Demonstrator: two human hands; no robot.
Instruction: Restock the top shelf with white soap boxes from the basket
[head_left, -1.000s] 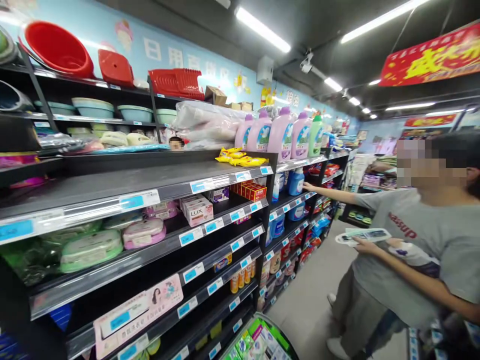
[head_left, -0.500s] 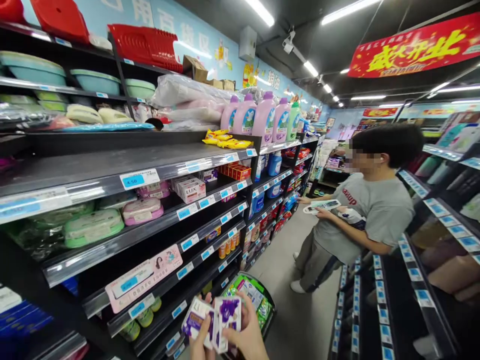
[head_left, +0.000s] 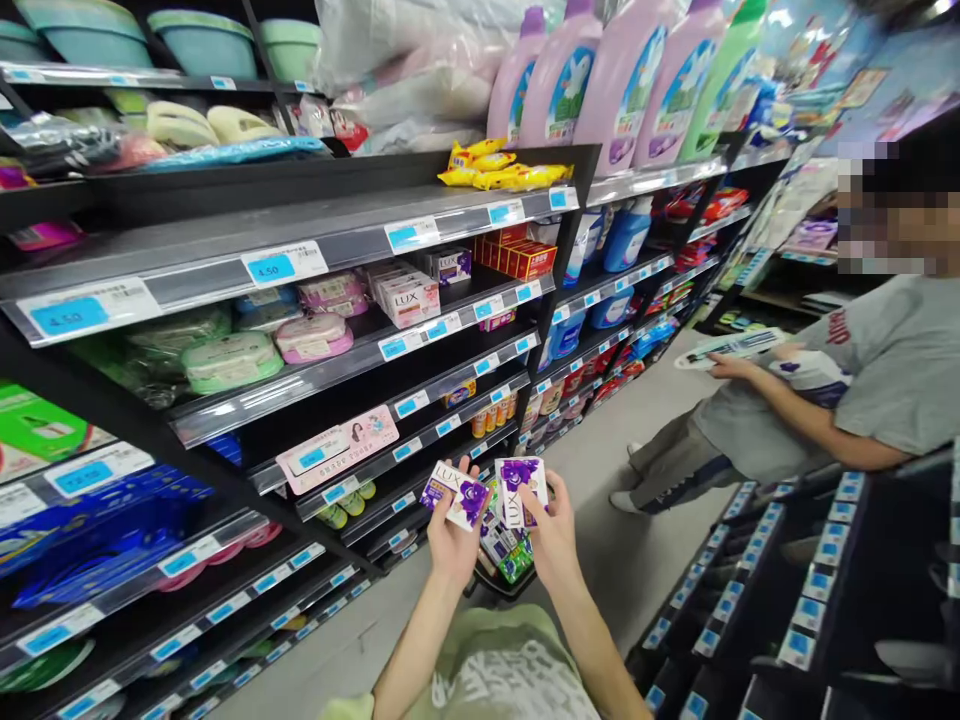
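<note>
While your left hand is closed around one purple soap box, the left-hand soap box, and your right hand grips its twin, the right-hand soap box, you have both raised in front of you, low in the middle of the aisle. The left-hand box sits tilted, the right-hand one nearly upright, and the two are just beside each other without clearly touching. Thumbs lie across the printed fronts, so slide them toward the edges if you want the faces readable. These look like light cardboard cartons, and a gentle pinch at the sides should be enough; a hard squeeze would likely dent the corners. Hold the pair a little apart so one cannot knock the other loose.

Directly under your hands stands the basket, with green and white packets in it, so anything that slips would probably land there rather than on the floor.

On your left, the soap shelf carries pale LUX cartons, and a purple LUX carton that looks like your two sits just beyond them, with red boxes farther along. Higher up and farther off are yellow packets and tall pink detergent bottles.

To the right a co-worker stands in the aisle holding a printed sheet, well apart from your hands; mind your right elbow on that side
</note>
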